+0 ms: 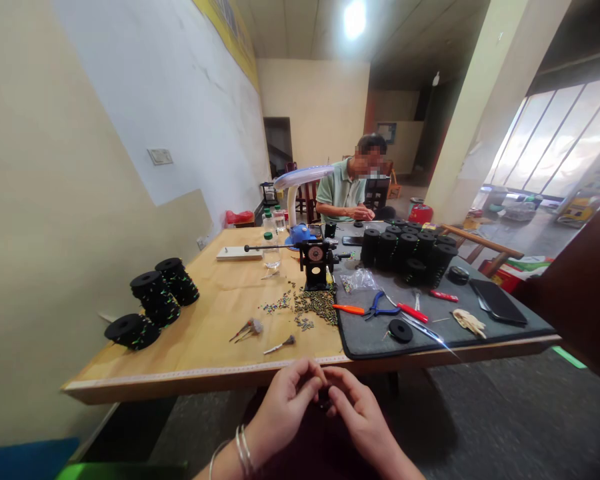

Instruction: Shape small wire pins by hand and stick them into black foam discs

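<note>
In front of the table's near edge, my left hand (290, 400) and my right hand (356, 408) meet, fingers pinched together. Between them is a small dark object (325, 403), mostly hidden by the fingers; its kind is unclear. On the wooden tabletop (195, 333) just beyond lie a small float-like piece with a dark tip (281, 345) and a little bunch of similar pieces (249, 329). Behind these spreads a heap of tiny beadlike parts (316, 307), beside a black hand-cranked device (315, 263).
Black foam spools stand at left (155, 300) and on the grey mat (365, 340) at right (405, 250). Blue-handled pliers (381, 305), an orange-handled tool (349, 309), scissors (425, 327) and a phone (497, 301) lie there. A lamp (300, 179) rises behind; a person (343, 193) sits across.
</note>
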Motion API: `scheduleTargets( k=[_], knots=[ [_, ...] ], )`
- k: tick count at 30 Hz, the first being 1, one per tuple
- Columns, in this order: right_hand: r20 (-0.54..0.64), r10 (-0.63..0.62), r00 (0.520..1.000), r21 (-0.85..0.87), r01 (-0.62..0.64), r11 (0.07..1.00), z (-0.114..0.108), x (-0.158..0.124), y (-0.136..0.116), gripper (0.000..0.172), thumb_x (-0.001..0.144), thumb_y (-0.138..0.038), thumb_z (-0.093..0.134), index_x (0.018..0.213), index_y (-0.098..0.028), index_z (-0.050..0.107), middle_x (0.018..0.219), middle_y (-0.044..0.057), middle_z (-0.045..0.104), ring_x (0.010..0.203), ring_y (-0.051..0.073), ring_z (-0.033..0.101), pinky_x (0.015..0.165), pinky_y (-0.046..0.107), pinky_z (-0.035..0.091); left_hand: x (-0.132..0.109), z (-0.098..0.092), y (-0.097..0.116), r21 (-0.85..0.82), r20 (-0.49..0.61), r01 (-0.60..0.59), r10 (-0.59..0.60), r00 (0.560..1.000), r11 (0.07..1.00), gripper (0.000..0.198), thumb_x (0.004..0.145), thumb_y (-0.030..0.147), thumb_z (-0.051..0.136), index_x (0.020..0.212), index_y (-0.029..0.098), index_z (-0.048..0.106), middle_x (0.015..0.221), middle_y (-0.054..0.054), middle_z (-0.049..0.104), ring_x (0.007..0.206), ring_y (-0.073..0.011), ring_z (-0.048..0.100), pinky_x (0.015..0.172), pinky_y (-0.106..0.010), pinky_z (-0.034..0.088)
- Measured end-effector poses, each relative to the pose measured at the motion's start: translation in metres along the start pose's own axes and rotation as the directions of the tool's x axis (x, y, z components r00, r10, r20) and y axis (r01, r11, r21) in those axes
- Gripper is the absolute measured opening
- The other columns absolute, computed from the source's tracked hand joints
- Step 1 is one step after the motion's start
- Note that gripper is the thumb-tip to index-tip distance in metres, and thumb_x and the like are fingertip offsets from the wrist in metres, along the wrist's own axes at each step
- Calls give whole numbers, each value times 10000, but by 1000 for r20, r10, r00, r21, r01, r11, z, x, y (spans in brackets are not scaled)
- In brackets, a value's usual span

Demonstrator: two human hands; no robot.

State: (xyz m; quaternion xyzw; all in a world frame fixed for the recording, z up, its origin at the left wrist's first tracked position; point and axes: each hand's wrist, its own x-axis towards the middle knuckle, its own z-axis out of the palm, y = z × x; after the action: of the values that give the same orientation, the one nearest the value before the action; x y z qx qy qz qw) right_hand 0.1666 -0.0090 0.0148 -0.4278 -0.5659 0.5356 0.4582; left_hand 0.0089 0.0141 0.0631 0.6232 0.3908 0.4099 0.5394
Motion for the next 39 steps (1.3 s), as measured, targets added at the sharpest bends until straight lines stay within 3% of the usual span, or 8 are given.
scheduleTargets(
  k=[4, 8, 12, 19, 25, 28, 33, 39],
  knots=[
    [75, 55, 996, 107, -63, 992, 15, 2, -10, 349, 830, -462, 521, 977, -146, 545, 731, 40, 622, 603, 100, 555, 531, 177, 436, -8, -4, -5, 127, -86, -80, 92, 992, 989, 139, 809, 260, 574, 709, 164, 576, 719, -42, 541, 697, -164, 478, 666, -242, 360],
    [30, 94, 995, -14, -93, 996, 21, 1, -1, 320, 824, -455, 522, 756, -144, 483, 489, -23, 517, 421, 50, 426, 447, 146, 314, -13, -9, -13, 127, -92, -42, 54, 994, 991, 154, 816, 277, 559, 712, 164, 563, 717, -39, 537, 697, -170, 475, 675, -244, 362],
    [6, 74, 997, -112, -73, 991, 22, 1, 4, 328, 815, -446, 521, 685, -153, 451, 425, -53, 437, 388, 40, 374, 431, 147, 258, -10, -15, -21, 159, -49, -10, 18, 999, 987, 148, 803, 284, 571, 722, 161, 584, 723, -51, 568, 707, -185, 495, 673, -252, 364],
    [-48, 190, 981, 160, -180, 971, 20, 9, 21, 475, 716, -619, 550, 716, -172, 390, 349, -102, 350, 301, 21, 257, 360, 140, 157, 31, -51, -42, 438, -276, -42, 179, 944, 898, 171, 723, 177, 609, 885, 206, 657, 889, -94, 608, 872, -259, 494, 836, -329, 314],
    [-138, 223, 965, 248, -184, 951, 17, 10, 23, 479, 699, -600, 592, 734, -161, 405, 340, -113, 331, 312, 6, 225, 371, 133, 133, 48, -62, -56, 495, -300, 33, 135, 944, 868, 158, 715, 137, 569, 837, 191, 654, 842, -95, 602, 904, -265, 491, 874, -358, 303],
    [-151, 229, 962, 273, -182, 945, 16, 9, 24, 472, 701, -590, 600, 745, -159, 411, 335, -116, 322, 308, 5, 213, 363, 131, 127, 36, -56, -52, 378, -258, 43, 61, 964, 925, 137, 757, 206, 565, 864, 168, 642, 866, -93, 619, 840, -232, 529, 798, -324, 363],
    [-162, 242, 957, 312, -182, 932, 17, 9, 26, 461, 702, -572, 615, 780, -154, 437, 327, -126, 301, 290, 3, 197, 346, 128, 128, 8, -31, -47, -64, -119, 196, -202, 972, 979, 222, 722, 320, 643, 838, 142, 579, 643, 10, 534, 520, -103, 434, 514, -221, 337],
    [-174, 274, 946, 260, -224, 939, 17, 11, 24, 533, 636, -635, 626, 755, -144, 455, 335, -112, 341, 281, 1, 228, 327, 120, 135, -6, -4, -51, -321, 40, 317, -321, 946, 893, 270, 717, 344, 656, 819, 133, 523, 771, -32, 572, 662, -119, 534, 531, -208, 387]
  ],
)
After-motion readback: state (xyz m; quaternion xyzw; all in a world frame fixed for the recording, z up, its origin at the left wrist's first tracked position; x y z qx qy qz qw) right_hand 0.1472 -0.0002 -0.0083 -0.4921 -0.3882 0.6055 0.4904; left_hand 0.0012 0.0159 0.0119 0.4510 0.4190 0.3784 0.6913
